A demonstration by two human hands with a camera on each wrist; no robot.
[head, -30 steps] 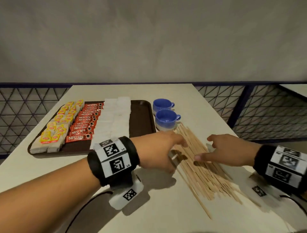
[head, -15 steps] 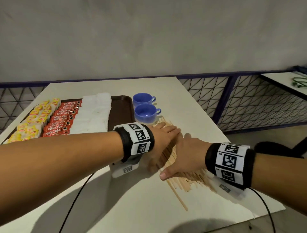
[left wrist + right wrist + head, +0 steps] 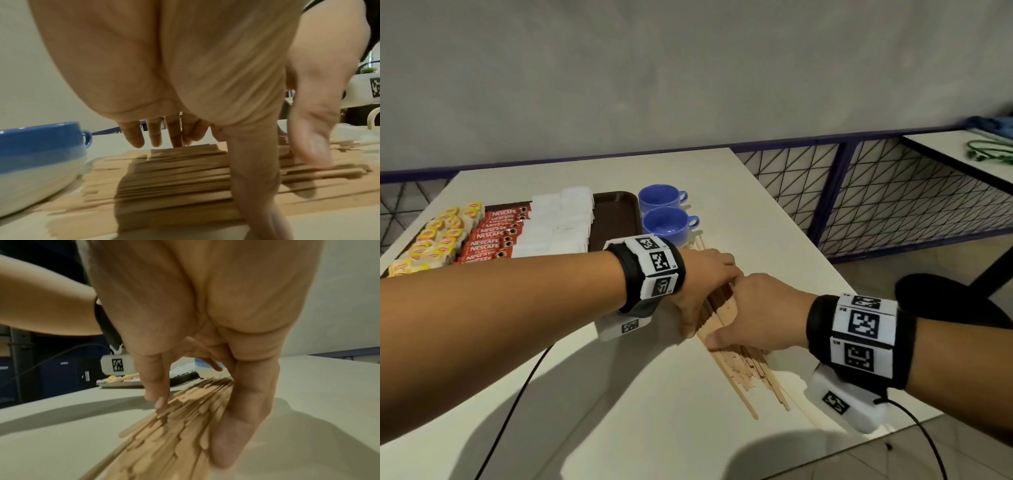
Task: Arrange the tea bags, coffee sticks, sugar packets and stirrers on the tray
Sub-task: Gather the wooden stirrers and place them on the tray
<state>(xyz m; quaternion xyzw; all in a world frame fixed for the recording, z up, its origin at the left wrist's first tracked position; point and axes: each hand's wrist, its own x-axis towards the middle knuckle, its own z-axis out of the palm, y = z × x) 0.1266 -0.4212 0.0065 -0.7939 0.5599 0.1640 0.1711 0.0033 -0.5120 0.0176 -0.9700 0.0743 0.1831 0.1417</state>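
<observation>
A loose pile of wooden stirrers (image 3: 743, 363) lies on the white table, right of the brown tray (image 3: 616, 219). My left hand (image 3: 705, 294) arches over the pile's far part, thumb on the near side, fingers (image 3: 133, 138) at the far edge. My right hand (image 3: 739, 311) grips the pile nearer to me, its thumb (image 3: 156, 394) on one side and fingers on the other side of the stirrers (image 3: 174, 434). On the tray lie rows of yellow tea bags (image 3: 438, 236), red coffee sticks (image 3: 496, 236) and white sugar packets (image 3: 558, 222). The tray's right strip is bare.
Two blue cups (image 3: 669, 222) stand between the tray and the pile's far end, the nearer cup (image 3: 41, 154) close to my left hand. The table's right edge runs just past the stirrers. A black stool (image 3: 945, 301) stands beyond it, and cables trail from both wrists.
A second ago my hands were apart above the spread stirrers. They have come together over the pile, and the stirrers are pushed into a narrower bundle.
</observation>
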